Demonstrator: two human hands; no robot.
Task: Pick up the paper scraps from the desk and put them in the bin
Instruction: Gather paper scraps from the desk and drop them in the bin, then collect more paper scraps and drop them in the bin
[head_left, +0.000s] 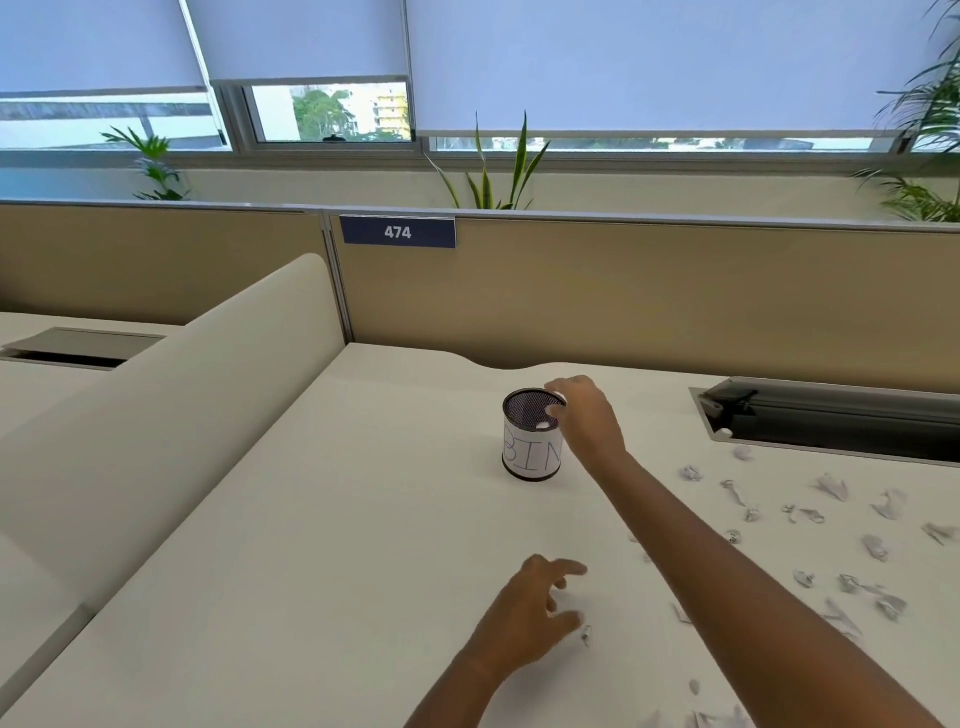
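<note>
A black mesh bin (533, 457) with a white label reading "BIN" stands on the white desk (337, 545). My right hand (589, 415) hovers at the bin's right rim with its fingers loosely spread, and a white scrap (544, 425) shows just inside the rim. My left hand (537, 610) hovers low over the desk nearer to me, fingers spread, its fingertips right beside a small crumpled scrap (587, 635). Several more paper scraps (878, 545) lie scattered across the right side of the desk.
An open dark cable tray (831, 415) is sunk into the desk at the back right, with a scrap at its near edge. A tan partition (649, 291) with a "474" sign closes the back. A cream divider (171, 405) runs along the left.
</note>
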